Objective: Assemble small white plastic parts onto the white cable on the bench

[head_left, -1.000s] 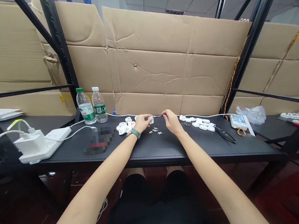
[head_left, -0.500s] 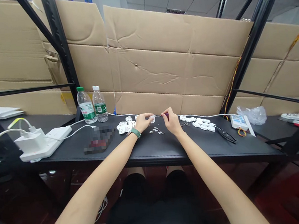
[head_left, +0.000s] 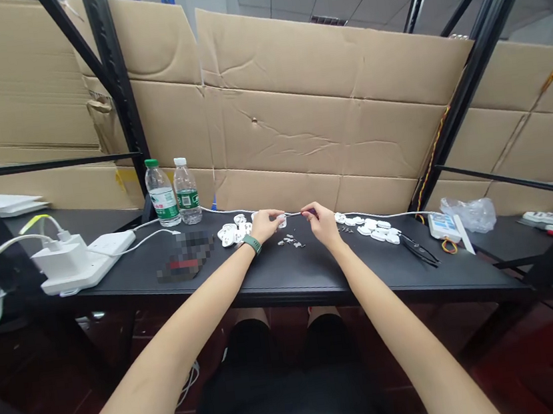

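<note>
- Pinching a small, rounded white plastic piece [head_left: 283, 221]: left hand [head_left: 265, 225], grip closed.
- Right hand [head_left: 323, 223]: grip closed on a slim, mostly hidden tool [head_left: 305, 213].
- Small silvery bits [head_left: 291, 240] lie between.

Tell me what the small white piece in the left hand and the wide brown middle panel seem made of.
Small white piece in the left hand: probably plastic, going by its bright white colour; too small to judge the finish. Wide brown middle panel: matt cardboard, by its dull surface and fold creases.

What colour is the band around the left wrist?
Green. The wristband shows best in the head view, the only one here.
</note>
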Available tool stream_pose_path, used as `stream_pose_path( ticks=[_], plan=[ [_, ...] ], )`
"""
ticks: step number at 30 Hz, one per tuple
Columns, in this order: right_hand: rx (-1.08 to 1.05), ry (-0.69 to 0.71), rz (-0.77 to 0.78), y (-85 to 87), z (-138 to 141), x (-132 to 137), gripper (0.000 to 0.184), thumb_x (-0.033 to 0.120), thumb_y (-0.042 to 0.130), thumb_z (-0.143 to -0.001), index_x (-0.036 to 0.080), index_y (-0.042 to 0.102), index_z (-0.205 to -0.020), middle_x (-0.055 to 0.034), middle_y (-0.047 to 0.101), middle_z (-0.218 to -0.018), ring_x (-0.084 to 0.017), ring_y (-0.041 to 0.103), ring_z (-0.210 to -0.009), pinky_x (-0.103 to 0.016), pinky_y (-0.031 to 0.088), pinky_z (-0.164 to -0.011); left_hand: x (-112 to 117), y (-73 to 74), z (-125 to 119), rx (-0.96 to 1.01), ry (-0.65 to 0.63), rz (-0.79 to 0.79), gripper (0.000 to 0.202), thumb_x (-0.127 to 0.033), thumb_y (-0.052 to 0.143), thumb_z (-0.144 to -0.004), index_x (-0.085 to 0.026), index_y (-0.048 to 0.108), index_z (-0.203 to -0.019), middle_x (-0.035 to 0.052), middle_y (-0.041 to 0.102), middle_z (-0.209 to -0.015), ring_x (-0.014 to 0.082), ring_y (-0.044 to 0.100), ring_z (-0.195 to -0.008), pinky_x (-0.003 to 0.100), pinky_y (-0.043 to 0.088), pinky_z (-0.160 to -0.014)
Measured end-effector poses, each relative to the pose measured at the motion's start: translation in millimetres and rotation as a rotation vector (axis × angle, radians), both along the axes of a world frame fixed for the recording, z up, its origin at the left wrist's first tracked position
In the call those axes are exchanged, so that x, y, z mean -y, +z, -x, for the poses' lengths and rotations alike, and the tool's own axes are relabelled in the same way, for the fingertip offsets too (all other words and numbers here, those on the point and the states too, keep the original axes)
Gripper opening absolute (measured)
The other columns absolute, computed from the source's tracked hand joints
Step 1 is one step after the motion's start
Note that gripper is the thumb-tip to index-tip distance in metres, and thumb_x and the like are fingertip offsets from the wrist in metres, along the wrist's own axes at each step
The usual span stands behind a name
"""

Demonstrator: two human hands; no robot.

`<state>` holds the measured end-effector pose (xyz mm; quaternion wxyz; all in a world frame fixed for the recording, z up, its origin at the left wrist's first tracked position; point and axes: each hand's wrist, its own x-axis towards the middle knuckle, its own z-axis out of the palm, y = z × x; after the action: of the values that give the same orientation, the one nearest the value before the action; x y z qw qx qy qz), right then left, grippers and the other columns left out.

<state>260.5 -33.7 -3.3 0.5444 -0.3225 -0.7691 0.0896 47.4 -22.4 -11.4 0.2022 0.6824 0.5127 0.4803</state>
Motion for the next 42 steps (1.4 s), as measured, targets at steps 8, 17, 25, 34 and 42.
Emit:
stream_pose_path(
  ticks=[8, 17, 25, 34, 42],
  plan=[
    [0.232, 0.079, -0.155, 1.8, -2.0, 1.6, 0.029, 0.008, 0.037, -0.091, 0.021, 0.061, -0.099, -0.0085, 0.063, -0.099, -0.021, 0.062, -0.094, -0.034, 0.053, -0.085, 1.8, 3.5, 4.6, -0.096, 0.065, -0.017, 0.026, -0.026, 0.074, -0.085, -0.018, 0.082, -0.109, 0.0057, 0.080, -0.089, 0.0173, 0.072, -0.066, 0.028, 0.057, -0.075],
    [0.527, -0.018, -0.300, 6.4, -0.4, 6.2, 0.046, -0.009, 0.032, -0.077, 0.019, 0.059, -0.099, -0.0097, 0.062, -0.101, -0.022, 0.058, -0.094, -0.032, 0.048, -0.084, 1.2, 5.6, 6.1, -0.089, 0.088, -0.024, 0.021, -0.024, 0.073, -0.084, -0.018, 0.083, -0.102, 0.0061, 0.081, -0.092, 0.0206, 0.074, -0.077, 0.029, 0.057, -0.080],
    [0.681, -0.030, -0.374, 7.4, -0.7, 6.7, 0.046, -0.011, 0.033, -0.077, 0.020, 0.059, -0.098, -0.0080, 0.061, -0.097, -0.022, 0.053, -0.089, -0.032, 0.043, -0.081, -3.2, 5.9, 11.3, -0.254, 0.136, -0.092, 0.021, -0.025, 0.070, -0.084, -0.023, 0.084, -0.099, 0.0067, 0.080, -0.100, 0.0260, 0.073, -0.098, 0.033, 0.053, -0.094],
    [0.639, -0.101, -0.301, 7.6, 7.8, 14.7, 0.023, 0.008, 0.042, -0.097, 0.019, 0.059, -0.109, -0.0126, 0.065, -0.108, -0.024, 0.060, -0.090, -0.033, 0.044, -0.079, -0.9, 5.3, 8.6, -0.302, 0.181, -0.117, 0.022, -0.028, 0.068, -0.086, -0.025, 0.084, -0.102, 0.0068, 0.080, -0.105, 0.0270, 0.072, -0.104, 0.032, 0.052, -0.094],
    [0.246, -0.249, -0.003, 2.1, 11.3, 10.0, 0.024, 0.040, 0.037, -0.105, 0.021, 0.052, -0.106, -0.0090, 0.070, -0.083, -0.026, 0.067, -0.073, -0.034, 0.047, -0.070, -1.2, 4.2, 2.4, -0.199, 0.155, -0.146, 0.024, -0.027, 0.072, -0.087, -0.021, 0.081, -0.109, 0.0077, 0.079, -0.107, 0.0253, 0.072, -0.104, 0.033, 0.052, -0.099]
  ],
)
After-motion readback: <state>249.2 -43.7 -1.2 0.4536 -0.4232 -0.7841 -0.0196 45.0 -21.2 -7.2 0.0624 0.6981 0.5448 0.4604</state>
